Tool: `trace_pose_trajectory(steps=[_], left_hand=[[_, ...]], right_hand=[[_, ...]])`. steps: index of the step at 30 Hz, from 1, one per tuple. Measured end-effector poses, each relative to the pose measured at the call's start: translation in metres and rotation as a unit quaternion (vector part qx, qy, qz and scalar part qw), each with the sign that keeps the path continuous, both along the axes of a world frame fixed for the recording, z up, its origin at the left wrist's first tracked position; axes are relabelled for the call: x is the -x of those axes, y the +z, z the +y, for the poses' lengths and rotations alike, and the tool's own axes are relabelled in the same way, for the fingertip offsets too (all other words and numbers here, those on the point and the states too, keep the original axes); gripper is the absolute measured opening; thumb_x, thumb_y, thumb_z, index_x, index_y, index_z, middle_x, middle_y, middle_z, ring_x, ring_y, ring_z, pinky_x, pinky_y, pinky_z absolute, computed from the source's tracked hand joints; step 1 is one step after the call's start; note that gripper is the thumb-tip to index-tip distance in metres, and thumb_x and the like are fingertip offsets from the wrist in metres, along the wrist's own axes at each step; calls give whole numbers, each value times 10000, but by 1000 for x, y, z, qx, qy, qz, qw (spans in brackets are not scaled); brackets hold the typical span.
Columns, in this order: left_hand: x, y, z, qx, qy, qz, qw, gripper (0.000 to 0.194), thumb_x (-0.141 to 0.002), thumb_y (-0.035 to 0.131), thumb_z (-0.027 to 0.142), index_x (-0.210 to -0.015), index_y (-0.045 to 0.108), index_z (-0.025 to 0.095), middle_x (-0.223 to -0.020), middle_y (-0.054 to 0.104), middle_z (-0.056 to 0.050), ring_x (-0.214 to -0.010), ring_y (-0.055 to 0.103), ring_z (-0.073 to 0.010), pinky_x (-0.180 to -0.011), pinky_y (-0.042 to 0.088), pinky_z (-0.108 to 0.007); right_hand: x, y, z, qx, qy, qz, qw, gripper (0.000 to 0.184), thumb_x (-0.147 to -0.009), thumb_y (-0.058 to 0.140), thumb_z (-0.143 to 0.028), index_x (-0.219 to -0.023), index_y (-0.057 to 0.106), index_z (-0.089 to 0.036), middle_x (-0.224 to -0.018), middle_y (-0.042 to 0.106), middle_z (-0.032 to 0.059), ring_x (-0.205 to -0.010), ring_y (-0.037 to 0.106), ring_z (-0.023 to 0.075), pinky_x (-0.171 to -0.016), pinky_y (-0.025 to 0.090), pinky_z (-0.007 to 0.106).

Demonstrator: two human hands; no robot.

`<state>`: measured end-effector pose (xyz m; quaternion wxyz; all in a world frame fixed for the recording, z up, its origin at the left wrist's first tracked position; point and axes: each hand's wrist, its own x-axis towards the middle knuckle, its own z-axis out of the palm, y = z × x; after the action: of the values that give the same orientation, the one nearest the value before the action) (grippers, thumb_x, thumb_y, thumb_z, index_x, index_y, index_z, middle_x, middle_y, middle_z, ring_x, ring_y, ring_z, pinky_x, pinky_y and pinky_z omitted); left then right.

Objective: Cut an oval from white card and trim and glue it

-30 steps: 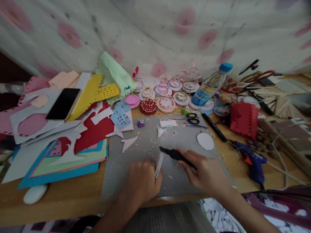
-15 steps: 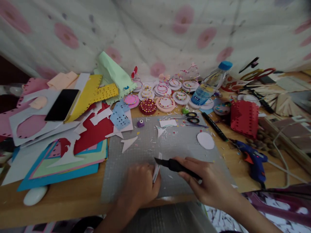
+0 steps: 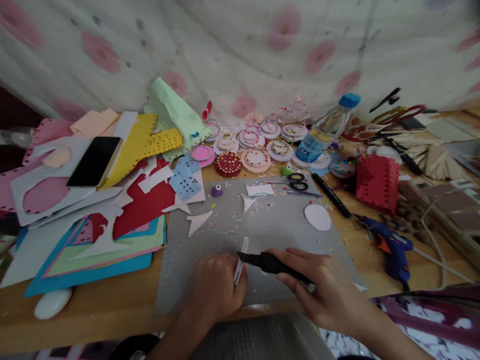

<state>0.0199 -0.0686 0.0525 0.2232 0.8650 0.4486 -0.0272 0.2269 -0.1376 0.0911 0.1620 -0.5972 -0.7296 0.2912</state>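
Near the front of the grey cutting mat (image 3: 277, 220), my left hand (image 3: 216, 280) is closed around a thin white piece (image 3: 239, 267), seen edge-on with its upper end sticking out. It looks like layered card or foam; its full shape is hidden. My right hand (image 3: 322, 282) grips a black craft knife (image 3: 272, 262) by the handle, its dark blade pointing left at the white piece's edge. Whether the blade touches it, I cannot tell. White offcuts (image 3: 199, 222), a white oval disc (image 3: 317, 217) and small scraps lie on the mat beyond my hands.
Coloured sheets (image 3: 112, 255) and a phone (image 3: 95, 161) are heaped at left. Decorated discs (image 3: 255, 158) and a water bottle (image 3: 326, 130) stand behind the mat. Scissors (image 3: 298, 181), a black marker (image 3: 332, 195) and a blue glue gun (image 3: 392, 247) lie towards the right.
The knife and my right hand have shifted slightly down, towards me, along the white piece's edge. My left hand keeps its hold, almost in the same place.
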Motion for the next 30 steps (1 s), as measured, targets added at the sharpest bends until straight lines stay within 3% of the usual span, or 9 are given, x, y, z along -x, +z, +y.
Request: trace_pose_trajectory(steps=[3, 7, 9, 11, 14, 18, 25, 28, 30], left_hand=[[0, -2, -1, -11, -11, -8, 1000, 307, -892, 386, 275, -774, 654, 182, -771, 698, -95, -733, 671, -295, -637, 462, -396], [2, -6, -6, -45, -36, -24, 998, 297, -870, 403, 259, -720, 646, 174, -717, 674, -97, -692, 656, -286, -627, 456, -393], [3, -7, -7, -53, -33, -36, 997, 317, -880, 385, 252, -702, 637, 177, -683, 659, -88, -655, 646, -268, -606, 446, -378], [3, -8, -7, -54, -31, -42, 997, 319, -885, 381, 246, -698, 630, 179, -682, 659, -82, -644, 643, -259, -597, 438, -369], [3, -8, -5, -55, -37, -45, 997, 269, -863, 417, 244, -714, 630, 177, -710, 671, -86, -670, 651, -272, -605, 438, -375], [3, -7, -4, -67, -30, -64, 995, 256, -862, 420, 251, -737, 631, 176, -713, 672, -87, -666, 654, -285, -590, 431, -380], [4, -11, -8, -95, -45, -68, 992, 251, -844, 442, 237, -676, 617, 171, -656, 636, -88, -614, 625, -269, -574, 418, -370], [6, -15, -9, -73, -30, -90, 993, 282, -861, 422, 234, -676, 623, 162, -655, 634, -97, -608, 613, -257, -583, 414, -363], [7, -16, -9, -19, 6, -128, 992, 308, -882, 428, 270, -681, 633, 158, -669, 647, -106, -639, 618, -260, -614, 426, -369]], right_hand=[[-3, -11, 5, -14, -17, -27, 999, 392, -952, 397, -292, -1293, 563, -193, -932, 711, 76, -789, 694, 202, -642, 498, 288], [-19, -40, 14, -4, -106, -164, 981, 385, -942, 404, -325, -1232, 619, -191, -940, 737, 94, -756, 716, 264, -577, 494, 324], [-26, -47, 15, 13, -124, -160, 979, 374, -946, 404, -338, -1198, 640, -195, -988, 745, 98, -828, 720, 287, -624, 514, 347], [-26, -44, 12, 16, -105, -83, 991, 364, -955, 403, -343, -1202, 633, -206, -1036, 740, 92, -905, 711, 263, -694, 527, 335], [-16, -24, 3, 16, -39, 17, 999, 369, -959, 406, -325, -1257, 589, -207, -1015, 728, 84, -879, 699, 214, -697, 519, 296], [-5, -4, 0, 19, 11, 6, 1000, 393, -949, 412, -298, -1306, 552, -212, -917, 708, 64, -761, 684, 204, -626, 492, 297], [-25, -39, 12, 14, -94, -111, 989, 411, -944, 381, -338, -1240, 611, -168, -991, 724, 124, -836, 705, 296, -664, 518, 379], [-29, -43, 11, 18, -98, -21, 995, 374, -947, 416, -352, -1217, 624, -197, -1062, 725, 118, -949, 692, 277, -756, 525, 362], [-24, -40, 10, 24, -89, 66, 994, 351, -948, 442, -362, -1214, 623, -222, -1070, 723, 100, -961, 684, 249, -787, 520, 339]])
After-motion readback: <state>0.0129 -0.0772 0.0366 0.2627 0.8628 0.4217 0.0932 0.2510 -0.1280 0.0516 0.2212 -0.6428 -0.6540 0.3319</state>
